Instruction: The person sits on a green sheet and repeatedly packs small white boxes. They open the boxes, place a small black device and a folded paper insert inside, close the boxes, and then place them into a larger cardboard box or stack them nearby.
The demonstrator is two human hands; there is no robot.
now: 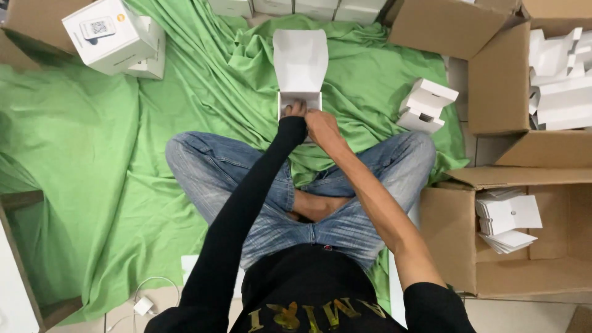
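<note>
on green cloth (92,154) | both hands, left (295,111) and right (320,126), pinch open white box (300,68) | contents hidden | cardboard box (456,234) holds white inserts (509,216)

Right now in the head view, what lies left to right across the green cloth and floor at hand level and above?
Stacked white printed product boxes → open white cardboard box with raised lid, both hands on it → small open white box lying tilted → large brown corrugated carton holding white folded inserts.

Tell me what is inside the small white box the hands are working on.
The small white box stands open, lid flap up. Both the left hand and right hand cover its opening, so only a strip of white interior shows; any contents are hidden.
</note>
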